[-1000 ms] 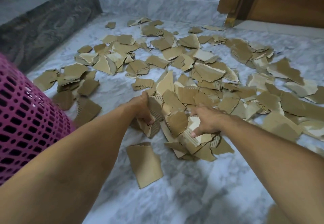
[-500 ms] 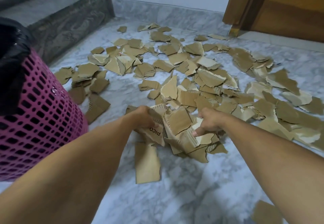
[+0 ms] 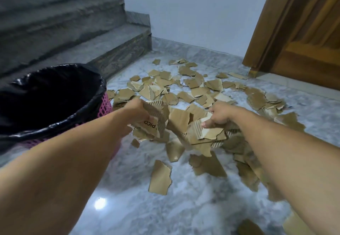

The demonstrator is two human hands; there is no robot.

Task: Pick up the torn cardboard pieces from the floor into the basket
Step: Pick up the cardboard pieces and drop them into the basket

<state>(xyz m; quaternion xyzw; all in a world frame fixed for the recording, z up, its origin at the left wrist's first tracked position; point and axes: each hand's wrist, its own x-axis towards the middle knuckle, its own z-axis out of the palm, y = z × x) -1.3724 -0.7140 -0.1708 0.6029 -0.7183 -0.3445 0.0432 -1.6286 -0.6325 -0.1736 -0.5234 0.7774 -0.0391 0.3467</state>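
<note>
Many torn brown cardboard pieces (image 3: 193,89) lie scattered over the marble floor. A bundle of cardboard pieces (image 3: 182,124) is held up off the floor between both hands. My left hand (image 3: 137,109) grips its left side, where a piece bears printed letters. My right hand (image 3: 219,114) grips its right side, thumb on a corrugated piece. Several loose pieces hang or fall below the bundle. The pink mesh basket (image 3: 105,104), lined with a black bag (image 3: 55,87), stands at the left, just beside my left forearm.
Grey stone stairs (image 3: 73,38) rise behind the basket. A wooden door and frame (image 3: 298,38) stand at the far right. A single large cardboard piece (image 3: 160,177) lies on the floor below the hands. The white wall closes the back.
Both hands have lifted the gathered bundle off the floor and raised it toward the basket. The view has tilted up, showing the basket's open top and the stairs.
</note>
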